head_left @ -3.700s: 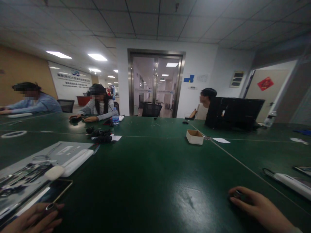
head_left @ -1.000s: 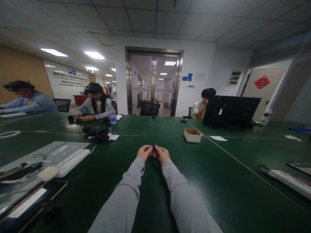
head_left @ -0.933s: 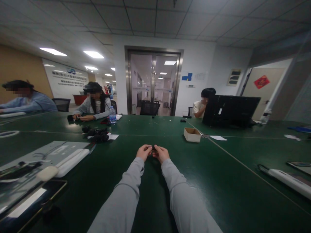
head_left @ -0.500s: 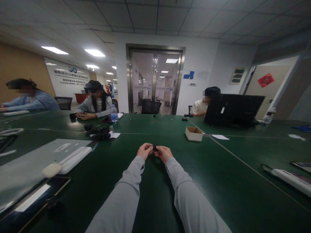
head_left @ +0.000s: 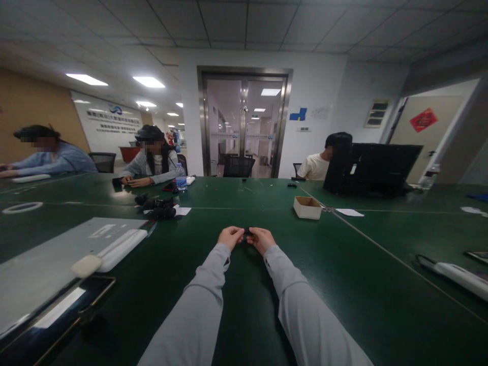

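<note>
Over the middle of the green table (head_left: 324,284), a small dark object (head_left: 247,231) sits between my fingertips. My left hand (head_left: 231,237) pinches it from the left side. On the right side, my right hand (head_left: 262,239) has thumb and fingers closed on the same object. What the object is cannot be made out at this size. Both hands are close together, their fingertips nearly touching. An open cardboard box (head_left: 307,208) stands beyond my right hand.
Black gear (head_left: 158,206), white paper (head_left: 183,211) and a water bottle (head_left: 181,178) lie or stand left of centre. Nearer left are a grey panel (head_left: 68,249) and a phone-like device (head_left: 57,315). Monitors (head_left: 385,168) stand back right. Three people sit around the table.
The whole view has shifted slightly, so most things sit a little further right. My hands keep the small dark object between them, with little other visible change.
</note>
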Tool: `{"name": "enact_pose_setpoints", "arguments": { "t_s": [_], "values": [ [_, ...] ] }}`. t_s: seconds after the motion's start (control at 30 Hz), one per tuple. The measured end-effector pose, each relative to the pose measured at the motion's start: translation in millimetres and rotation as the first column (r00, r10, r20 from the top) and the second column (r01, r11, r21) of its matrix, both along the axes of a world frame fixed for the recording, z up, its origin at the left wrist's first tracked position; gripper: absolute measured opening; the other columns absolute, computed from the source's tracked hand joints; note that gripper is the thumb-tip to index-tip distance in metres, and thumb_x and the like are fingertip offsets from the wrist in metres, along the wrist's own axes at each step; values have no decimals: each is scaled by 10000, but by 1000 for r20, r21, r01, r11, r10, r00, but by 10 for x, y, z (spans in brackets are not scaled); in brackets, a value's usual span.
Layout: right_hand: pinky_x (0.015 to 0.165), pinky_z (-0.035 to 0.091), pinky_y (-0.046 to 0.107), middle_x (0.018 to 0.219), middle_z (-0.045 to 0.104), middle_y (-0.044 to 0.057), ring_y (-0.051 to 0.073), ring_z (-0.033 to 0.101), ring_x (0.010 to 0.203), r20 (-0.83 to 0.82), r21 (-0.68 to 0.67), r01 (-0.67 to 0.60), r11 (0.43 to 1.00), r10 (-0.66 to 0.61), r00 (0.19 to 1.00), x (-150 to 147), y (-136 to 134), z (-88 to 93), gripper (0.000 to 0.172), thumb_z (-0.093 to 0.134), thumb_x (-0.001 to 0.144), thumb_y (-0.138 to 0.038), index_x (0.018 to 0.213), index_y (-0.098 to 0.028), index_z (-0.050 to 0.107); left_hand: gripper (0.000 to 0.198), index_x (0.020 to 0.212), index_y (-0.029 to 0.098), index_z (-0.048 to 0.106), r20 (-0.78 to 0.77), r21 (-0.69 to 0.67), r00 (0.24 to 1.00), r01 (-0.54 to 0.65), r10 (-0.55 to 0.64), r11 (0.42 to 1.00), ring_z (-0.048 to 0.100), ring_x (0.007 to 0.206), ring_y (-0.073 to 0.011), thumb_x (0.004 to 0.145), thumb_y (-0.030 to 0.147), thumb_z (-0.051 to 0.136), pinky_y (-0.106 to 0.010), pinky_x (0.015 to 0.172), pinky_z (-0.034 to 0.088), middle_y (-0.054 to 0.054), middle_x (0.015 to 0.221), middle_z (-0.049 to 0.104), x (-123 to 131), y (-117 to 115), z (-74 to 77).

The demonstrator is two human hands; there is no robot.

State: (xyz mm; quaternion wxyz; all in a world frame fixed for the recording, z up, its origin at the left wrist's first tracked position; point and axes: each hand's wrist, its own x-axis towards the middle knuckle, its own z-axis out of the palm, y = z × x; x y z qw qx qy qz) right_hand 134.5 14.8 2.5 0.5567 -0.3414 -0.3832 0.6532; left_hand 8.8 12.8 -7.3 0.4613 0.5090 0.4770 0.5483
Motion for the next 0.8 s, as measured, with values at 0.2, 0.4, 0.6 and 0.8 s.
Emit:
{"name": "enact_pose_setpoints", "arguments": {
  "t_s": [0.2,0.4,0.6,0.8],
  "values": [
    [364,436,182,475,565,29,81,503,384,35,-5,13,1000,-13,999,-6,-15,15,78,586,636,-89,565,-95,553,348,636,135,588,-333,62,938,-77,93,995,480,406,-79,667,466,484,-194,449,396,4,470,541,-14,-52,29],
    [380,441,178,500,582,43,80,511,397,55,16,-43,999,42,998,5,-11,-7,60,609,635,-110,593,-88,572,414,591,153,582,-425,44,896,-122,129,992,475,396,-89,686,521,417,-186,419,367,-3,449,538,-6,-95,72],
    [388,430,170,481,554,23,75,507,404,83,42,-114,993,110,990,26,-38,7,49,616,633,-103,620,-84,573,429,583,154,586,-420,34,895,-150,150,988,475,403,-92,695,523,398,-191,426,362,-10,457,541,-27,-94,88],
    [430,439,169,541,569,30,65,512,441,108,71,-201,977,193,975,38,-88,37,88,637,599,-72,665,-79,579,457,558,146,584,-418,11,890,-196,183,980,460,390,-88,702,528,379,-207,447,363,-18,469,542,-40,-110,138]
  ]
}}
